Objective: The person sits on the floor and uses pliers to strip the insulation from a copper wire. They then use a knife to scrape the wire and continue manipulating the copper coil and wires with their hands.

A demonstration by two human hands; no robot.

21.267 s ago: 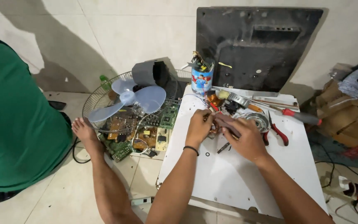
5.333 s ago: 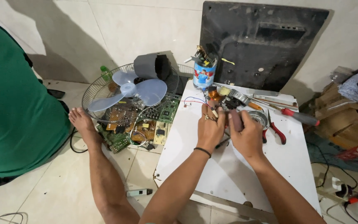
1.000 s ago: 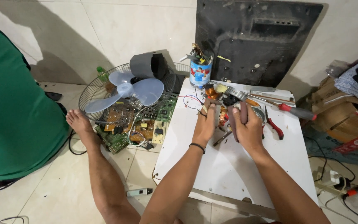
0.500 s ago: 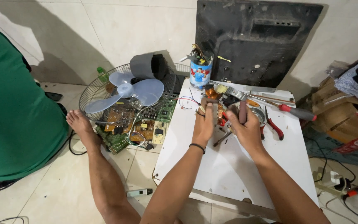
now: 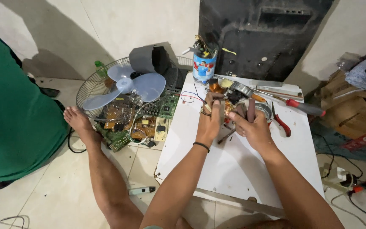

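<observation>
— Nearest the camera?
— Two bare forearms reaching out over a white board used as a low table, a dark band round the left wrist.

— And the hands?
— Left hand curled shut around a copper-wound motor part, thumb side up. Right hand closed in a fist on a dark tool handle, gripped upright just beside that part. Both hands close together, near the board's far middle.

— Around them?
— Red-handled pliers lying to the right, touching the board. A red-handled screwdriver a little farther back. Thin red and blue wires to the left of the left hand.

— Off the board?
— A bare foot on the tiled floor at left, next to a heap of green circuit boards. Beyond these, a pale blue fan blade resting in a wire fan guard.

— Farthest back?
— A printed can stuffed with small tools at the board's far edge; behind it a black television back panel leaning against the wall. A green-clad person at far left.
</observation>
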